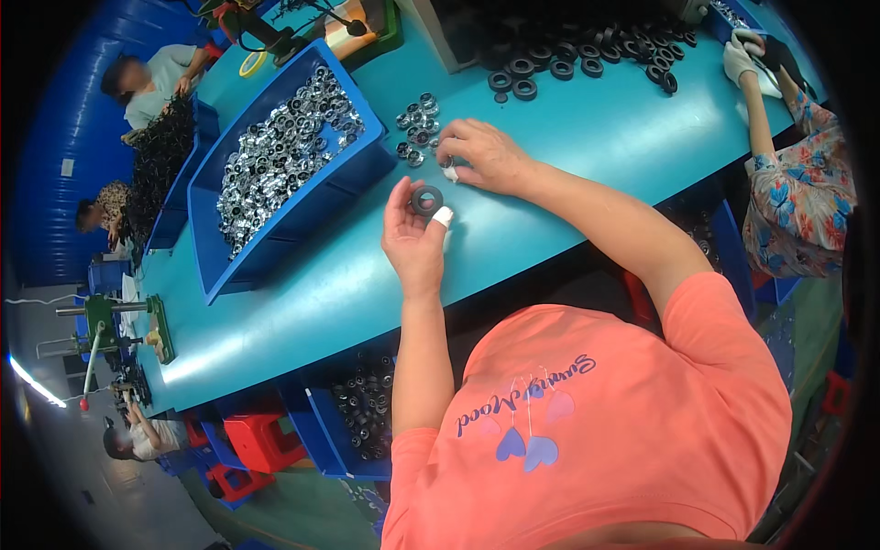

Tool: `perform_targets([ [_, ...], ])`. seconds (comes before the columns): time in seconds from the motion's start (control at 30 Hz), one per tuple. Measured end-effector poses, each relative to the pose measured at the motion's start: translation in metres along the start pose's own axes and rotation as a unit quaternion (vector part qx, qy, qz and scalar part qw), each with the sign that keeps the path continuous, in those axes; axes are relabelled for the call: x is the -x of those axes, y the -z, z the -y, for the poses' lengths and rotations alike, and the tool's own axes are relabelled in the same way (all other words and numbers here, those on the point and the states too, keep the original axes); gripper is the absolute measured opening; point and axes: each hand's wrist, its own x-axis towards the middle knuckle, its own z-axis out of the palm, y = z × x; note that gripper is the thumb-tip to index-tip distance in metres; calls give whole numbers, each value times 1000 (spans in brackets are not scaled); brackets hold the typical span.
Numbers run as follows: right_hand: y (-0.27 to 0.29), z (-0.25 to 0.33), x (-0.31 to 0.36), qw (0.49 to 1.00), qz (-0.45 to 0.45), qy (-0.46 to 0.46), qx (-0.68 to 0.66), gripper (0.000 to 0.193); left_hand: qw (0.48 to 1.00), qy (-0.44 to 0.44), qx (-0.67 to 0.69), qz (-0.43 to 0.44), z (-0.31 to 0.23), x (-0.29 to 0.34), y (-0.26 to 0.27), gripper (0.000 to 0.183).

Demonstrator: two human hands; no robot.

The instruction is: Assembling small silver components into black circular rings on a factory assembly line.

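Above the table, my left hand (414, 240) pinches a black ring (427, 200) between thumb and fingers. Its thumb has a white covering at the tip. Just right of it, my right hand (490, 158) has its fingers curled together over the table, with a white covering on the thumb too. What sits between those fingertips is hidden. A small group of shiny metal ring-shaped parts (419, 122) lies just beyond my right fingertips. Many more such metal parts (286, 151) fill the blue bin (302, 229) left of my hands.
Black rings (591, 67) lie spread at the table's far side. At right, a co-worker in white gloves (739, 62) handles something. A green hand press (103, 325) stands at the table's left end. Below the edge are a blue crate of parts (323, 431) and a red stool (261, 443).
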Motion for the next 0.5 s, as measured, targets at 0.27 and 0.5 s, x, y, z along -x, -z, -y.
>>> perform_targets([
  [0.27, 9, 13, -4, 960, -47, -115, -249, 28, 1000, -8, 4, -5, 1, -1, -1, 69],
  [0.5, 7, 6, -3, 844, 70, -184, -500, 31, 1000, -6, 9, -2, 1, 1, -1, 69],
])
